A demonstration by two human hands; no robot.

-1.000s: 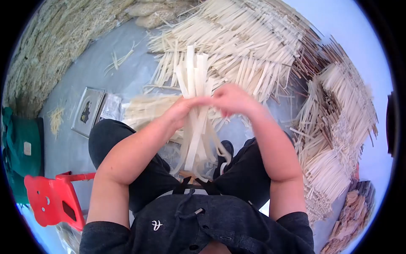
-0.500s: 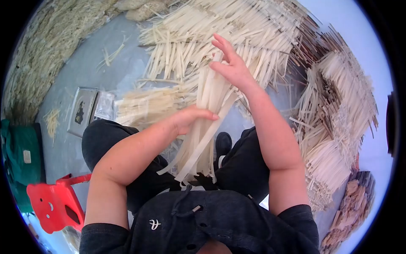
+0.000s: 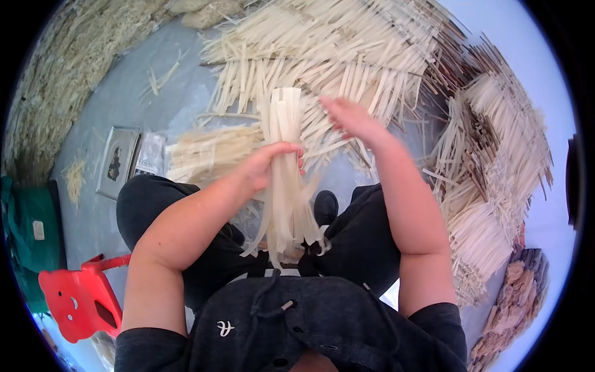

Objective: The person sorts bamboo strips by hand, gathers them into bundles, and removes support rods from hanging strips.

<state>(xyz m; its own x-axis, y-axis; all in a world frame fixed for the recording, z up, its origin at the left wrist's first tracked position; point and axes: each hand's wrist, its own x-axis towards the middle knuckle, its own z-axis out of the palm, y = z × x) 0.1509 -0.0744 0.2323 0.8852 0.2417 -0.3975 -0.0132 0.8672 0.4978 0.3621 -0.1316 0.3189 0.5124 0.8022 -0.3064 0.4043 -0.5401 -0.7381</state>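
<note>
A bundle of pale flat strips (image 3: 286, 121) stands out in front of me, its upper ends fairly even and its lower ends fanned out between my knees. My left hand (image 3: 276, 162) is wrapped round the middle of the bundle. To the right of the bundle's upper part, my right hand (image 3: 350, 118) is apart from it, slightly blurred, with fingers stretched out and nothing in them. Behind both hands spreads a large layer of similar pale strips (image 3: 353, 37). A smaller pile of strips (image 3: 214, 152) lies left of my left hand.
More strips are heaped on the right (image 3: 489, 204). A metal tray (image 3: 118, 162) lies on the grey floor by my left knee. A red chair (image 3: 77, 304) and a green bag (image 3: 31, 242) stand at left. Brown slabs (image 3: 511, 304) are stacked at lower right.
My right hand has let go of the bundle's top and moved down to the right. The bundle has shifted left and straightened, and my left hand has closed round it.
</note>
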